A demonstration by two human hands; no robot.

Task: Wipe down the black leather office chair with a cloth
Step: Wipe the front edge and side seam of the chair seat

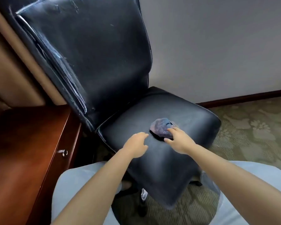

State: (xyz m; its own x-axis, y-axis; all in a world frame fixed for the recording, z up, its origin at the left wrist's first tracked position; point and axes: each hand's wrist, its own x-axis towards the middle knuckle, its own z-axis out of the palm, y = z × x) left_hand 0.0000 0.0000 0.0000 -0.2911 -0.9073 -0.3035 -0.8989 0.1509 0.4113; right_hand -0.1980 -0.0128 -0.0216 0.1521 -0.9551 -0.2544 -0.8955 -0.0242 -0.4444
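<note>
Here the chair (91,51) is standing beside a desk (23,151), its seat (169,153) facing the person. The cloth (161,127) is lying bunched mid-seat. The right hand (179,140) is touching its near edge, fingers loosely curled, apparently closing on it; the left hand (137,143) is hovering relaxed, holding nothing. Flattening the cloth before stroking would likely be helping coverage.

bare forearms (94,184), pale blue-grey trousers (68,184)
</note>
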